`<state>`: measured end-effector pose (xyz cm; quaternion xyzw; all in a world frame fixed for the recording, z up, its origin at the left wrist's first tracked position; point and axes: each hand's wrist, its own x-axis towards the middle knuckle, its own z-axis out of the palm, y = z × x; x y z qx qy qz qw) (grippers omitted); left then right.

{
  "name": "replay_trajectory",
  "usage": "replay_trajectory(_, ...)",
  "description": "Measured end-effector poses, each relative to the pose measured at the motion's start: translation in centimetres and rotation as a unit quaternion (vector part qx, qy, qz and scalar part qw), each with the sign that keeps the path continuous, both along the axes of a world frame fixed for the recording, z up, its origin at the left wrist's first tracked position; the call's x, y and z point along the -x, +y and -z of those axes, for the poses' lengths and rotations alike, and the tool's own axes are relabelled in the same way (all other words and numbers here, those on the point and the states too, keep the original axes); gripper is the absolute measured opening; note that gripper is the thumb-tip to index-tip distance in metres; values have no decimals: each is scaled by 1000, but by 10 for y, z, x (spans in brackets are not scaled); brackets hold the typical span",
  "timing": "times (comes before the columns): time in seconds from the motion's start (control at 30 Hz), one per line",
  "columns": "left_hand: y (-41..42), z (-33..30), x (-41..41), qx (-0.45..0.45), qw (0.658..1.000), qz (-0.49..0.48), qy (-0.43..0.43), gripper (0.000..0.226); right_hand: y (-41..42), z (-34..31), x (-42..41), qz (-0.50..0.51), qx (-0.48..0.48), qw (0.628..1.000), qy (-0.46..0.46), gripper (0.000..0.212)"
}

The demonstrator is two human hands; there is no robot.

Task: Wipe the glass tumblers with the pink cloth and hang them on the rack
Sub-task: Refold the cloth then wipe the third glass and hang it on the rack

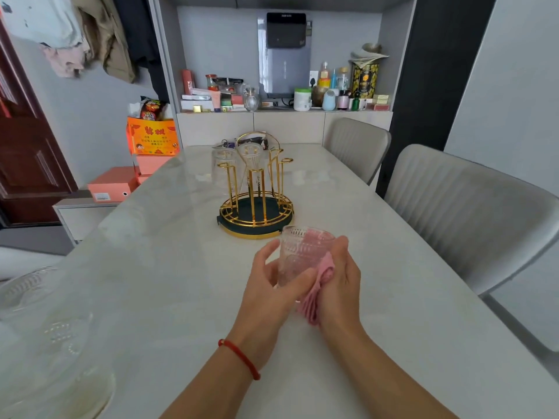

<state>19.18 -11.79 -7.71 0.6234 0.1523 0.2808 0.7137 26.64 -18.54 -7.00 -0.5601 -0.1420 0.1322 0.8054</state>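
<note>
Pink cloth [314, 285] is bunched in my right hand [340, 282], fingers curled round it, part of it stuffed inside the glass tumbler [298, 255], the rest hanging below my palm. My left hand [272, 285] grips the tumbler from the other side, thumb across the ribbed wall near its base, fingers behind. Tumbler is held upright, mouth up, above the desk [393, 297], just in front of the rack [255, 189]. Rack is gold wire w/ a dark green round base, standing mid-desk. Two tumblers already hang upside down on its far-left pegs [225, 167] & [251, 155]; near & right pegs are bare. Red cord bracelet [239, 358] on my left wrist. More clear glassware [45, 328] sits blurred at the desk's near-left corner. Two grey chairs [469, 219] stand along the right side.
</note>
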Motion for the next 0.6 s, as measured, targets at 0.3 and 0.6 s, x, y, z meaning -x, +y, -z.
replay_trajectory(0.3, 3, 0, 4, -92, 995, 24, -4, 55, -11, -1, -11, -1, 16, 999, 28, 54)
replay_trajectory(0.6, -3, 4, 0, -12, 992, 121, 29, 48, -17, -2, -34, -81, -44, 971, 219, 62)
